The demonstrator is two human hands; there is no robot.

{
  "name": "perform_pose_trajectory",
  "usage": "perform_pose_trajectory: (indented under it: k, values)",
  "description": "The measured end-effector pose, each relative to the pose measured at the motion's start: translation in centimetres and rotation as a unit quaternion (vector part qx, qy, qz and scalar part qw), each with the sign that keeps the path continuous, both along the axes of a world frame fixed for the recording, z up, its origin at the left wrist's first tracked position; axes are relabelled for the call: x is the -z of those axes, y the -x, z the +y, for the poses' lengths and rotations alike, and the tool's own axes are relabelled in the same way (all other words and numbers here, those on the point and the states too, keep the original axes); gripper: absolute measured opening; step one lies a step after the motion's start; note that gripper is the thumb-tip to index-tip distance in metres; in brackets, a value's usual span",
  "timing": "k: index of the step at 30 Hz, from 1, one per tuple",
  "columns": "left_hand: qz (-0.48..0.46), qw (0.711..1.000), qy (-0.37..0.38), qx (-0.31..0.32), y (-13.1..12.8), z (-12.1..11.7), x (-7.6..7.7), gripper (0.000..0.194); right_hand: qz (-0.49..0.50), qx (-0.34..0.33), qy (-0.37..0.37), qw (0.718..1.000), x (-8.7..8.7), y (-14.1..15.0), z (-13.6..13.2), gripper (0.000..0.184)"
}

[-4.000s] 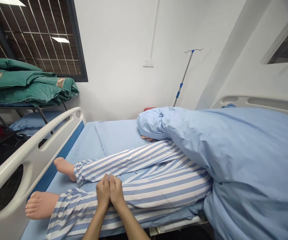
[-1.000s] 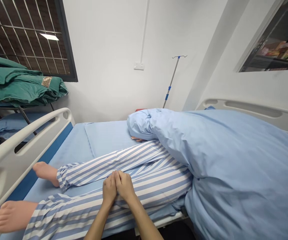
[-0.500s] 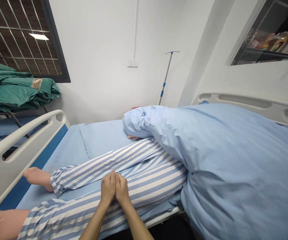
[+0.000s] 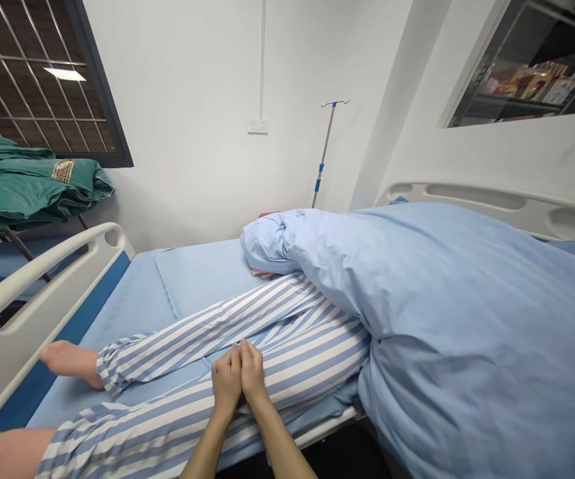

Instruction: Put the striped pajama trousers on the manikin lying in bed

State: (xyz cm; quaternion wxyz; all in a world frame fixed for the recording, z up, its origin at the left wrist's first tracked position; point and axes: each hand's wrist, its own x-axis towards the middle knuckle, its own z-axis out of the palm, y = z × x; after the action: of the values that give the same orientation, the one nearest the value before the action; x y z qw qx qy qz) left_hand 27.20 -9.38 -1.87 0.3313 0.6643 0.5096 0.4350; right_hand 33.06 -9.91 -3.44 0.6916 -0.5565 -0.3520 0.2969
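My left hand [image 4: 226, 384] and my right hand [image 4: 252, 376] press together palm to palm, fingers closed, with their edges on the near leg [image 4: 142, 426] of a lying figure in blue-and-white striped pyjamas. Neither hand holds anything. The far leg [image 4: 192, 336] lies just beyond them. Both bare feet point left, the far foot [image 4: 70, 359] and the near foot [image 4: 2, 456], which the frame cuts off. A light blue quilt [image 4: 457, 319] hides the figure's upper body, and a hand [image 4: 265, 274] shows at its edge.
A white bed side rail [image 4: 42, 273] runs along the left of the blue mattress [image 4: 202, 276]. A white headboard [image 4: 492, 199] stands at right. Beyond are an IV pole [image 4: 325, 150], a barred window [image 4: 32, 80], and folded green blankets [image 4: 28, 183] on a neighbouring bed.
The whole scene has slid left in view, so my head has turned right. My hands stay pressed together on the near leg.
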Motion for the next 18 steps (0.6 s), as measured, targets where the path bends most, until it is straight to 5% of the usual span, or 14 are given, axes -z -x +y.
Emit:
perform_pose_trajectory:
  k: [5,9,18]
  values:
    - [-0.003,1.000,-0.004,0.011,0.1,0.3,0.1,0.044,-0.137,-0.010,0.021,0.990,-2.0,-0.8,-0.7,0.040]
    - [0.013,0.999,-0.017,0.037,0.2,0.4,0.5,0.043,-0.334,-0.028,0.005,0.942,-3.9,-1.8,-1.8,0.034]
    - [-0.036,0.999,0.038,0.010,-0.6,-0.2,0.1,0.046,-0.286,-0.009,0.026,0.958,-1.0,-2.3,-1.8,0.040]
